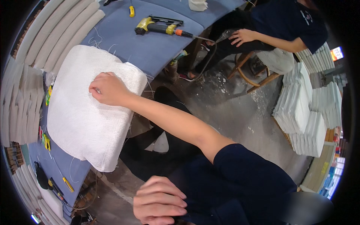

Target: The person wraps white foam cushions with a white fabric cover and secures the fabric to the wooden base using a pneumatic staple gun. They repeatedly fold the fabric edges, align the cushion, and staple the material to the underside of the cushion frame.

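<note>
Touching a white cushion (80, 123), the right hand (108, 89) curls, left hand (159, 200) half-curls, grips unclear; a shirt (281, 22) bears print (306, 17).

On blue tabletop (150, 54): carrying white cushion (82, 123) overhanging near edge, yellow-and-black nail gun (159, 27), yellow-handled tools (68, 184) lying well apart, loose white threads (98, 42). On grey floor (240, 120): supporting wooden chair (243, 76), scattered white flecks (223, 90).

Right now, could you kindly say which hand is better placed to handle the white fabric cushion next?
Probably the right hand: it is at the cushion's upper face, while the left hand is apart from it, near the picture's lower edge.
</note>
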A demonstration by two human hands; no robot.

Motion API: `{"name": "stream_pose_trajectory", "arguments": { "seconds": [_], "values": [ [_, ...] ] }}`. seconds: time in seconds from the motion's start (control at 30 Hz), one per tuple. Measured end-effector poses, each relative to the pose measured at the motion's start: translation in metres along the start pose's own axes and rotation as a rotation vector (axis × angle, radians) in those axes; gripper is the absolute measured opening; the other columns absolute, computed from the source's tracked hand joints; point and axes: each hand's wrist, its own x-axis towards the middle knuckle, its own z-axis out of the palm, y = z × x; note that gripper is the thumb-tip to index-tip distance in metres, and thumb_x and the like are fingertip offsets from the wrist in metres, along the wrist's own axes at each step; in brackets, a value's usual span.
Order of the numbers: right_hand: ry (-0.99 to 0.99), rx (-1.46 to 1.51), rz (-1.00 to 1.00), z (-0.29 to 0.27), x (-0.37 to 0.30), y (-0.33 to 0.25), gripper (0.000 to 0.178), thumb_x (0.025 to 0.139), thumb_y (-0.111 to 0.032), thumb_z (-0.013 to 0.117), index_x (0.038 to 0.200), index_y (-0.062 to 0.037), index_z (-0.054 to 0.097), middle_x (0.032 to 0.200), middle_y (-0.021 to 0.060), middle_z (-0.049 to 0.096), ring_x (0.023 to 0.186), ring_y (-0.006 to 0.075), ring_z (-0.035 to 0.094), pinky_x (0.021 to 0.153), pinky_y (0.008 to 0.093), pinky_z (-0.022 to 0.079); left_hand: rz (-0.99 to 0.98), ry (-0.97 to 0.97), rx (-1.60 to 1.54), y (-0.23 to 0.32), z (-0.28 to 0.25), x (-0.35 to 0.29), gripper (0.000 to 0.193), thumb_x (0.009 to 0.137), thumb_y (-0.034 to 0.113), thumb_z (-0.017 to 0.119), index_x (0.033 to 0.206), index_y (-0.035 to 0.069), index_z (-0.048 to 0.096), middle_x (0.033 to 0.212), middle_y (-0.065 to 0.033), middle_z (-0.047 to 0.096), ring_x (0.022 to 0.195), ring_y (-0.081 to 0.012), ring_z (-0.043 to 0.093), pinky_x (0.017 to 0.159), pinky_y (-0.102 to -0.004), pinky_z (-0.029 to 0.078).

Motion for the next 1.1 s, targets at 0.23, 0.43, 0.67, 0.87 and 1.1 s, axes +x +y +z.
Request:
{"name": "stream_pose_trajectory", "arguments": {
  "seconds": [0.23,0.43,0.67,0.87,1.1],
  "values": [
    [0.038,0.021,-0.003,-0.002,-0.005,0.003,0.017,0.091,-0.020,0.066,0.087,-0.0099,0.080,0.085,0.0083,0.076,0.096,0.0305,0.069,0.100,0.0464,0.049,-0.397,0.375,0.924,0.016,-0.040,-0.027,0.022,0.094,0.012,0.064,0.104,-0.003,0.076,0.103,-0.0193,0.075,0.107,-0.0361,0.073,0.095,-0.0445,0.054],
    [0.014,0.011,-0.039,-0.003,-0.006,-0.002,0.017,0.092,-0.020,0.066,0.090,-0.0102,0.080,0.084,0.0068,0.075,0.097,0.0292,0.070,0.098,0.0457,0.050,-0.659,0.620,1.415,0.013,-0.141,-0.101,0.036,0.107,0.017,0.058,0.139,0.002,0.063,0.151,-0.0234,0.056,0.146,-0.0397,0.048,0.121,-0.0473,0.035],
    [0.027,0.013,-0.047,-0.005,-0.007,-0.001,0.015,0.094,-0.019,0.067,0.094,-0.0105,0.079,0.084,0.0054,0.074,0.098,0.0266,0.069,0.097,0.0439,0.050,-0.724,0.860,1.348,-0.032,-0.166,-0.176,0.050,0.114,0.030,0.049,0.160,0.008,0.048,0.173,-0.0207,0.027,0.160,-0.0362,0.027,0.127,-0.0481,0.027],
    [-0.004,0.034,-0.043,-0.008,-0.003,0.001,0.017,0.095,-0.019,0.066,0.092,-0.0106,0.080,0.091,0.0082,0.077,0.100,0.0283,0.070,0.098,0.0457,0.050,-0.498,1.561,0.412,-0.054,-0.125,-0.164,0.068,0.114,0.051,0.042,0.169,0.013,0.030,0.171,-0.0146,0.036,0.156,-0.0315,0.036,0.125,-0.0468,0.032],
    [-0.122,0.034,0.081,-0.007,0.001,-0.011,0.019,0.101,-0.018,0.068,0.106,-0.0043,0.080,0.102,0.0110,0.078,0.098,0.0248,0.070,0.086,0.0374,0.054,-0.660,1.789,0.097,-0.086,-0.089,-0.226,0.065,0.110,0.067,0.037,0.156,0.021,0.046,0.152,-0.0034,0.056,0.124,-0.0270,0.054,0.102,-0.0479,0.042]
  ]
}}
